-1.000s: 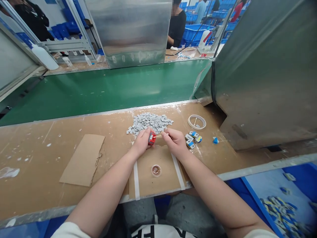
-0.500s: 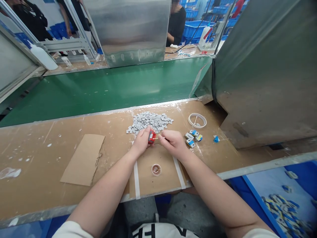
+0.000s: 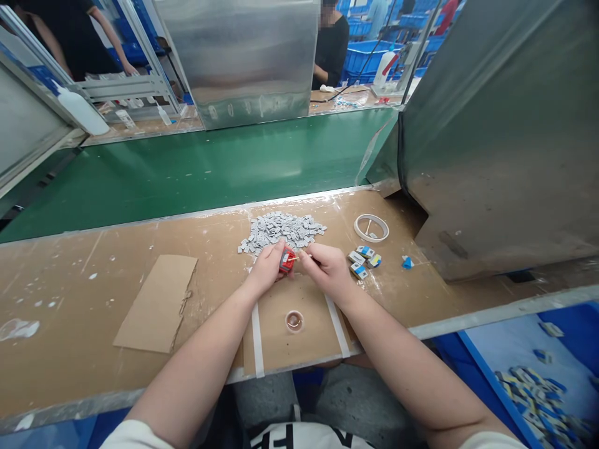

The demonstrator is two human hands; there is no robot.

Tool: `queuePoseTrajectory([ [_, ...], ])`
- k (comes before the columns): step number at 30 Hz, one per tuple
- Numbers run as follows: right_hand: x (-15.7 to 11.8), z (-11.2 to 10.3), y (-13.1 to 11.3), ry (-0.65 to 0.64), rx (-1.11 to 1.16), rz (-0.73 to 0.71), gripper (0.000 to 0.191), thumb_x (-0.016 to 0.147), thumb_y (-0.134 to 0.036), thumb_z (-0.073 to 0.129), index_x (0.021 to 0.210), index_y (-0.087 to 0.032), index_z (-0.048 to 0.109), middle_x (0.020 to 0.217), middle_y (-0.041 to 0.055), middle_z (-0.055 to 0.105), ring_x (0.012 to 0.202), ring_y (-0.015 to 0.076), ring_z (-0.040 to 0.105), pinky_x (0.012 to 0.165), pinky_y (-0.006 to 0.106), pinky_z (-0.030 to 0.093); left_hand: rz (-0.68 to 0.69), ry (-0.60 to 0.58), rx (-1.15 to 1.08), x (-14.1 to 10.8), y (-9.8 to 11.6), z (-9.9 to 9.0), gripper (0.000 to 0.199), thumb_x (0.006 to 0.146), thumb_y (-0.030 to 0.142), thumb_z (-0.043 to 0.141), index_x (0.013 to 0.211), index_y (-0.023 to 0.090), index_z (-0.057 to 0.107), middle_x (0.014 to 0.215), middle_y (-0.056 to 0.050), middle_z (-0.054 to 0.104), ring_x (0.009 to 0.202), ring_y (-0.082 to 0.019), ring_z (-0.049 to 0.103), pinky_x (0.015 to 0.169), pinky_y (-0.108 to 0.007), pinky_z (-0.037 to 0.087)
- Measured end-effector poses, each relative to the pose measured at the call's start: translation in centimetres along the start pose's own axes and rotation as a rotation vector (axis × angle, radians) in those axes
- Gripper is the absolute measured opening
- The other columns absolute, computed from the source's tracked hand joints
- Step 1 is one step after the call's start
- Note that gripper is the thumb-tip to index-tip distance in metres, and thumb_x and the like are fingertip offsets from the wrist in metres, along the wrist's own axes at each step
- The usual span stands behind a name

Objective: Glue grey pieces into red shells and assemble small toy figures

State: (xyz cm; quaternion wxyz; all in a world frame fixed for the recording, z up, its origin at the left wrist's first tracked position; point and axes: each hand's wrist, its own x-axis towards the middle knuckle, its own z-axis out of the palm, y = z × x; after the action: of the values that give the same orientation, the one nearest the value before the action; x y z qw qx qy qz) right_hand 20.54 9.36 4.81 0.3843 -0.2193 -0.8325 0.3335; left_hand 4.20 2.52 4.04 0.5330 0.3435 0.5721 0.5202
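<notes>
My left hand is closed around a small red and grey toy vehicle body, its exact kind too small to make out. In my right hand a thin pale stick is pinched, its tip touching or very near the red piece. Just beyond both hands lies a heap of small grey rectangular pieces. A small clear cup of brownish liquid stands on the cardboard nearer to me. Right of my right hand sit several blue, white and yellow small blocks.
A roll of white tape and a small blue piece lie at the right. To the left is a cardboard sheet. A green conveyor belt runs behind the table. A blue bin holds several blocks. Co-workers are beyond.
My hands stay almost in place, the stick still at the red piece. At the upper left, a co-worker has shifted and now reaches a hand down to the far bench.
</notes>
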Motion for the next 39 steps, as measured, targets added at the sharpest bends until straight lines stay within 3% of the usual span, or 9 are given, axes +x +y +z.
queuePoseTrajectory([
  [19,-0.1,-0.1,-0.1,-0.049,0.107,0.007,0.05,0.107,-0.042,0.048,0.063,-0.022,0.032,0.058,-0.0042,0.035,0.055,0.011,0.033,0.057,0.028,0.028,-0.017,0.006,0.002,0.3,-0.4,-0.3,0.062,0.092,0.079,0.054,0.088,0.019,0.065,0.05,-0.003,0.063,0.032,-0.009,0.033,0.036,-0.021,0.018],
  [29,-0.1,-0.6,0.2,0.075,0.064,0.036,0.046,0.104,-0.037,0.05,0.065,-0.023,0.03,0.059,-0.0042,0.033,0.056,0.0119,0.031,0.057,0.03,0.025,-0.031,-0.01,0.042,0.2,0.1,-0.1,0.064,0.09,0.081,0.053,0.083,0.019,0.064,0.047,-0.004,0.062,0.032,-0.009,0.033,0.035,-0.02,0.019],
  [31,-0.1,-0.9,0.0,-0.049,0.157,-0.039,0.045,0.104,-0.037,0.048,0.065,-0.024,0.03,0.059,-0.0041,0.032,0.055,0.0122,0.031,0.057,0.03,0.026,-0.058,-0.02,-0.001,0.2,0.2,-0.2,0.065,0.09,0.081,0.053,0.081,0.018,0.064,0.046,-0.004,0.061,0.03,-0.008,0.03,0.034,-0.02,0.016],
  [36,-0.2,-1.0,-0.5,-0.657,0.278,-0.263,0.043,0.097,-0.027,0.051,0.063,-0.024,0.024,0.057,-0.0061,0.025,0.053,0.0111,0.027,0.057,0.03,0.024,-0.088,-0.021,-0.164,0.2,0.8,-0.7,0.059,0.093,0.075,0.05,0.083,0.018,0.062,0.044,-0.003,0.059,0.028,-0.007,0.022,0.033,-0.019,0.012],
  [39,-0.3,-0.7,-0.6,-0.805,0.22,-0.268,0.039,0.089,-0.021,0.054,0.061,-0.023,0.027,0.054,-0.007,0.028,0.052,0.01,0.027,0.057,0.028,0.024,-0.1,-0.03,-0.214,0.3,0.9,-1.0,0.053,0.095,0.068,0.05,0.085,0.017,0.062,0.045,-0.004,0.06,0.028,-0.007,0.022,0.033,-0.019,0.014],
])
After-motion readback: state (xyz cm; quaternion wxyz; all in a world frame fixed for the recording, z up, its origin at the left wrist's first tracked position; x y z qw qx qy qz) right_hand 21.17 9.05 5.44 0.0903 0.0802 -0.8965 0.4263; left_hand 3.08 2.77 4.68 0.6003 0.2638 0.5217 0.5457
